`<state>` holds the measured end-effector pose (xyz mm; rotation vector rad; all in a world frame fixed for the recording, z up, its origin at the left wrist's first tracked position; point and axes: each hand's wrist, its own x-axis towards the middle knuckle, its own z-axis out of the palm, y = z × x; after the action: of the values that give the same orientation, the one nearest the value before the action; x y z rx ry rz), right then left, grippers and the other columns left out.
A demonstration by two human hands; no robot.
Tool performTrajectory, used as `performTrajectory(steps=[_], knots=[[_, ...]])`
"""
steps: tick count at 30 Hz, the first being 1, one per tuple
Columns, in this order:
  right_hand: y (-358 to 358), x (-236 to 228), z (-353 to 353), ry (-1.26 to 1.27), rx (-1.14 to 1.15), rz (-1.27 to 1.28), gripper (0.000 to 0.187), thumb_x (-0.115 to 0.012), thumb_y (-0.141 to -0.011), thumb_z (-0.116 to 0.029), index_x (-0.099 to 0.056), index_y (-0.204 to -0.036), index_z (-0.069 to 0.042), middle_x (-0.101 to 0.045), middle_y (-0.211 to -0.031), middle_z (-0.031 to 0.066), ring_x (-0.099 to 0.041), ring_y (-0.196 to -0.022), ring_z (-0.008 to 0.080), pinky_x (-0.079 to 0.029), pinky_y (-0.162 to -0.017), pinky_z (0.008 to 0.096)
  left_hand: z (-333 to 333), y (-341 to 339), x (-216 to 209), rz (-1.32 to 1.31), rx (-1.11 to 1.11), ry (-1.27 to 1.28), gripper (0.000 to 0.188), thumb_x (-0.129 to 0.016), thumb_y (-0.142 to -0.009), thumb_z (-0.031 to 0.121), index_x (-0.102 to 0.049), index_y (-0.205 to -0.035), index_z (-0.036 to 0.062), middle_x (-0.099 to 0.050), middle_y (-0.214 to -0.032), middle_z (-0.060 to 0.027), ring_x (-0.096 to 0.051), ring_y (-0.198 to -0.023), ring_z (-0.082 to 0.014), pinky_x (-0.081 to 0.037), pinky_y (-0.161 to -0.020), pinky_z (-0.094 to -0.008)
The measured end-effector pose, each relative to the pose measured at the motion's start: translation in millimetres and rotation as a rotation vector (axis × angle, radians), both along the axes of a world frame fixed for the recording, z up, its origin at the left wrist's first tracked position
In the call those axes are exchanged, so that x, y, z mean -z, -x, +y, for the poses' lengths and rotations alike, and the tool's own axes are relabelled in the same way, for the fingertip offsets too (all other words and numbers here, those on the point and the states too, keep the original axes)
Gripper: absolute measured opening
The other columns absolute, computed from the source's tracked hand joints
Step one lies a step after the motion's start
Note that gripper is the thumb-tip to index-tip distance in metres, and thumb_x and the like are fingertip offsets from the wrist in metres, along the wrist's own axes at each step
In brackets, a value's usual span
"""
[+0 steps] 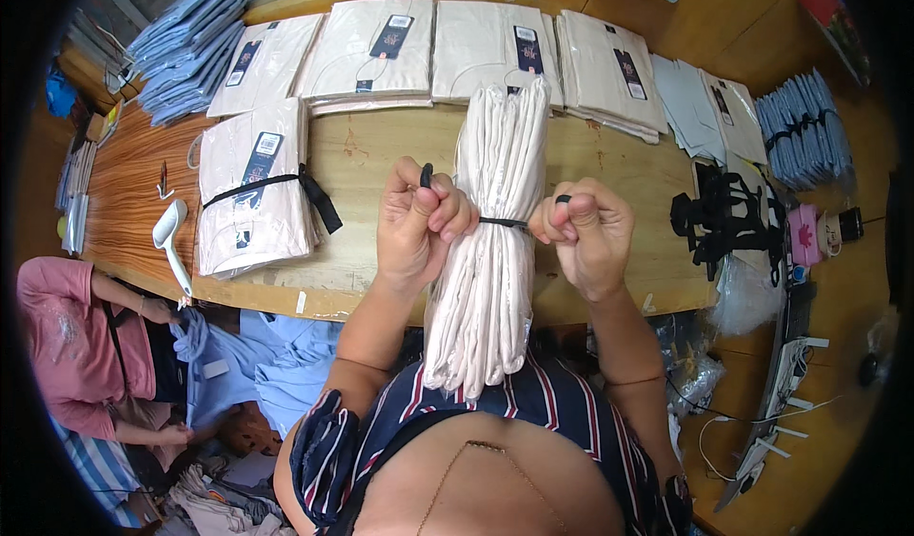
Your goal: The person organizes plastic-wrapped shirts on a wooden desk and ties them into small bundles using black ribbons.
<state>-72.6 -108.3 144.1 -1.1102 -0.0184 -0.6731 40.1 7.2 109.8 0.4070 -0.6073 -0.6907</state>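
A bundle of folded cream garments in clear plastic bags (pixel 481 307) stands on edge in front of me, its lower end close to my body. Around its middle runs a black strip (pixel 503 223), which draws the bags in at the waist. My left hand (pixel 411 224) is closed on one end of the strip, at the bundle's left side. On the other side my right hand (pixel 592 241) grips the opposite end. Both fists are held level, with a dark bit of strip showing above the fingers. Any knot is too small to make out.
A tied garment stack (pixel 252 227) lies left, beside a white handheld tool (pixel 172 236). Cream stacks (pixel 376 69) line the table's back. Blue bagged garments (pixel 186 50) are piled far left, more (pixel 802 131) at right near black straps (pixel 733 217). A co-worker (pixel 105 346) handles blue cloth.
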Motion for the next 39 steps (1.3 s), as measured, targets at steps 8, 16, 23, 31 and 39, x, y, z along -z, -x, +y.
performTrajectory(steps=[8, 16, 23, 31, 39], knots=[[1.9, -23.6, -14.4, 0.000, -0.071, 0.115, 0.027, -0.043, -0.086, -0.020, -0.046, -0.068, -0.001, -0.039, -0.054, 0.0026, -0.037, -0.047, 0.0104, -0.036, -0.050, 0.0275, -3.5, -20.7, -19.2, -0.060, 0.168, -0.339, 0.007, -0.050, -0.080, 0.004, -0.044, -0.080, 0.0021, -0.048, -0.056, -0.0034, -0.045, -0.046, -0.0120, -0.039, -0.046, -0.0242], [-41.5, -79.6, -25.6, 0.225, -0.171, 0.245, 0.023, -0.050, -0.082, -0.013, -0.054, -0.069, 0.005, -0.056, -0.067, 0.0084, -0.053, -0.062, 0.0124, -0.043, -0.061, 0.0222, -11.8, -24.9, -64.4, -0.655, 0.213, -0.783, 0.010, -0.058, -0.075, 0.003, -0.049, -0.074, -0.0023, -0.054, -0.059, -0.0044, -0.053, -0.052, -0.0084, -0.043, -0.047, -0.0197], [-30.1, -51.1, -23.8, 0.839, -0.131, 0.230, 0.029, -0.061, -0.070, -0.009, -0.055, -0.096, -0.001, -0.057, -0.076, 0.0095, -0.054, -0.069, 0.0152, -0.044, -0.066, 0.0274, -6.2, -20.0, -54.1, -0.569, 0.164, -0.729, 0.010, -0.051, -0.081, 0.005, -0.050, -0.075, -0.0030, -0.054, -0.061, -0.0041, -0.054, -0.054, -0.0093, -0.040, -0.047, -0.0196], [15.9, -39.3, -17.4, 1.113, 0.206, 0.418, 0.007, -0.055, -0.069, -0.006, -0.054, -0.065, 0.000, -0.051, -0.064, 0.0108, -0.048, -0.064, 0.0266, -0.039, -0.059, 0.0342, -10.1, -23.6, -56.7, -0.522, 0.245, -0.677, 0.008, -0.053, -0.077, 0.001, -0.053, -0.080, -0.0060, -0.059, -0.068, -0.0113, -0.059, -0.063, -0.0163, -0.047, -0.058, -0.0240], [61.3, -56.8, 28.6, 1.486, -0.045, 0.364, 0.009, -0.052, -0.072, -0.008, -0.052, -0.066, -0.001, -0.048, -0.066, 0.0112, -0.047, -0.065, 0.0230, -0.038, -0.060, 0.0330, -8.3, -34.7, -54.8, -0.571, 0.363, -0.741, 0.011, -0.065, -0.064, -0.002, -0.059, -0.074, -0.0032, -0.061, -0.078, -0.0086, -0.059, -0.073, -0.0146, -0.046, -0.069, -0.0235]])
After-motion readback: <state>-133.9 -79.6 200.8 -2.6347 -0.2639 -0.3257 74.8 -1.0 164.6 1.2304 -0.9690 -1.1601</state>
